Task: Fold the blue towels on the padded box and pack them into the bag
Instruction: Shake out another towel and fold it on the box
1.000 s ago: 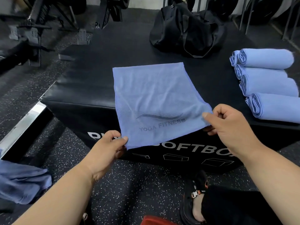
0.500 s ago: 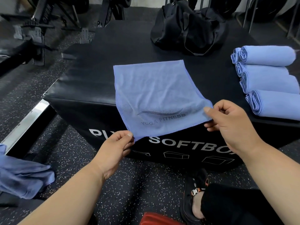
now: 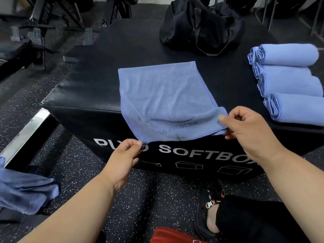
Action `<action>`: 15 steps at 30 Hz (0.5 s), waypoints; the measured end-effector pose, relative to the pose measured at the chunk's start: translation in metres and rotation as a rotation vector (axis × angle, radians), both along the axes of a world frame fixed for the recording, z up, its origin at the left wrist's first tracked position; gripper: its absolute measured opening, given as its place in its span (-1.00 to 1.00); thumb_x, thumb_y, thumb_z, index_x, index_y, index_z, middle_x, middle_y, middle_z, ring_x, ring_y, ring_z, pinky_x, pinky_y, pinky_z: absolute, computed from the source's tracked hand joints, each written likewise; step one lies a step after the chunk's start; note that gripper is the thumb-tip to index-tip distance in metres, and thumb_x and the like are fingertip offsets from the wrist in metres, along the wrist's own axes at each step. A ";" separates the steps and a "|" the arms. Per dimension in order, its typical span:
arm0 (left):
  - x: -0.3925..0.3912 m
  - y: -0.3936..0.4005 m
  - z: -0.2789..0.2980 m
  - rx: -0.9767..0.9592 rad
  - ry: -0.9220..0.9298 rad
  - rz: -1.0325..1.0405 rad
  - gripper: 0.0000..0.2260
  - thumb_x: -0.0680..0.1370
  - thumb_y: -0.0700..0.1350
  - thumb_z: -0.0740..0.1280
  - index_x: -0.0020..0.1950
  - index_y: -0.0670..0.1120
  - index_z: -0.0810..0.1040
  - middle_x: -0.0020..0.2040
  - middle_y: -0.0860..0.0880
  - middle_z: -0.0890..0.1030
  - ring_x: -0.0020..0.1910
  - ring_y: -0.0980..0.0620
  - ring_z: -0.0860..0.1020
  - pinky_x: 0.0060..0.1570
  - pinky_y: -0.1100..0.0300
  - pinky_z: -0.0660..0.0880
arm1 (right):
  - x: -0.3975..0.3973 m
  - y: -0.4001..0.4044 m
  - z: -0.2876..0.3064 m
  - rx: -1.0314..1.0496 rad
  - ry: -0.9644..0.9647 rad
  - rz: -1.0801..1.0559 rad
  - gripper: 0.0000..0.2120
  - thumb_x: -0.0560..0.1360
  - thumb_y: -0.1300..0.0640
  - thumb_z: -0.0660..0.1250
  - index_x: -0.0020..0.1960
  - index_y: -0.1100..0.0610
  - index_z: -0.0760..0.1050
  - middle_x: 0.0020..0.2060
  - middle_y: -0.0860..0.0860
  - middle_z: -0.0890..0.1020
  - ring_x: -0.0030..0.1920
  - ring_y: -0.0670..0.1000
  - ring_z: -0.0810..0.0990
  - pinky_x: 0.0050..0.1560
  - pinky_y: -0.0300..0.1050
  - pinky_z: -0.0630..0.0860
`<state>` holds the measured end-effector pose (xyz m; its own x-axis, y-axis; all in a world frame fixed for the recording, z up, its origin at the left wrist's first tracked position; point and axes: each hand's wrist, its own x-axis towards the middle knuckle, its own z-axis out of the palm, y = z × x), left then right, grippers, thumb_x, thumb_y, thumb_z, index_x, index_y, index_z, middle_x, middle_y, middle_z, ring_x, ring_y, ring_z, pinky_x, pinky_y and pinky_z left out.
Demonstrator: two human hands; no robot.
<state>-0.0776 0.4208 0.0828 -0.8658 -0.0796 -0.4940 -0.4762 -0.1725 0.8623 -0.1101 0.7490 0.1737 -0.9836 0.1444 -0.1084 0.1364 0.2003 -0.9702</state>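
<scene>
**Blue towel held by its two near corners at the box edge**

Blue towel (image 3: 164, 100): spread flat on the top of the padded box (image 3: 84, 90), its near end hanging over the front edge. Printed curve and the letters "FITNESS" readable near that end. Stitched hem visible along the left and near edges.

Left hand (image 3: 122, 160): thumb and forefinger pinch the near left corner of the towel, in front of the box's front face. The other fingers are curled under.

Right hand (image 3: 245, 132): thumb on top, fingers below, pinching the near right corner, where the cloth bunches into a small fold. This corner sits higher than the left one, about level with the box edge.

Rolled towels (image 3: 289, 81): four blue rolls lie side by side on the right part of the box surface, rolled ends facing left, well apart from the flat towel.

Bag (image 3: 201, 27): black, slumped, handles draped over it, at the far side of the box top beyond the flat towel.

Front face of the box carries white lettering, "SOFTBO" readable, with small box outlines beneath.

Floor (image 3: 157, 199): dark, speckled. A loose heap of blue cloth (image 3: 26, 195) lies at the left. A foot in a black sandal (image 3: 208, 206) is below the right forearm, and a red object (image 3: 171, 235) shows at the bottom edge. Dark metal gym frames (image 3: 38, 27) stand at the far left.
</scene>
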 end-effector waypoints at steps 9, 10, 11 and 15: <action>-0.007 0.004 -0.006 -0.079 0.095 0.080 -0.79 0.66 -0.05 0.40 0.28 0.02 0.53 -0.06 0.09 0.72 0.05 0.25 0.64 0.24 0.19 0.44 | 0.004 0.002 -0.002 0.051 -0.011 0.045 -0.94 0.56 0.23 0.50 -0.01 0.20 0.64 -0.19 0.13 0.72 -0.18 0.02 0.67 -0.02 -0.02 0.70; -0.008 0.005 -0.007 -0.081 0.109 0.077 -0.79 0.67 -0.08 0.39 0.29 0.01 0.52 -0.08 0.11 0.73 0.00 0.29 0.66 0.20 0.21 0.45 | 0.005 0.002 -0.001 0.021 -0.022 0.055 -0.95 0.57 0.24 0.48 0.03 0.18 0.67 -0.14 0.13 0.74 -0.14 0.02 0.70 0.01 -0.02 0.70; -0.009 0.006 -0.007 -0.079 0.117 0.075 -0.80 0.67 -0.11 0.38 0.30 0.00 0.52 -0.09 0.09 0.74 -0.06 0.30 0.66 0.14 0.22 0.47 | 0.006 0.002 -0.001 -0.004 -0.035 0.060 -0.93 0.58 0.26 0.46 0.06 0.17 0.68 -0.11 0.13 0.76 -0.11 0.02 0.71 0.03 -0.02 0.70; -0.012 0.005 -0.005 -0.063 0.091 0.018 -0.91 0.71 -0.12 0.32 0.15 -0.06 0.62 -0.08 0.04 0.74 -0.18 0.24 0.66 0.02 0.20 0.46 | 0.007 0.004 0.001 -0.063 -0.078 0.068 -0.89 0.62 0.25 0.41 0.10 0.22 0.70 -0.02 0.21 0.75 -0.09 0.05 0.70 -0.01 -0.07 0.71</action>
<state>-0.0894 0.4263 0.0776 -0.9051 -0.1240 -0.4067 -0.3925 -0.1246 0.9113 -0.1027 0.7531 0.1752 -0.9792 0.0679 -0.1913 0.1996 0.1506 -0.9682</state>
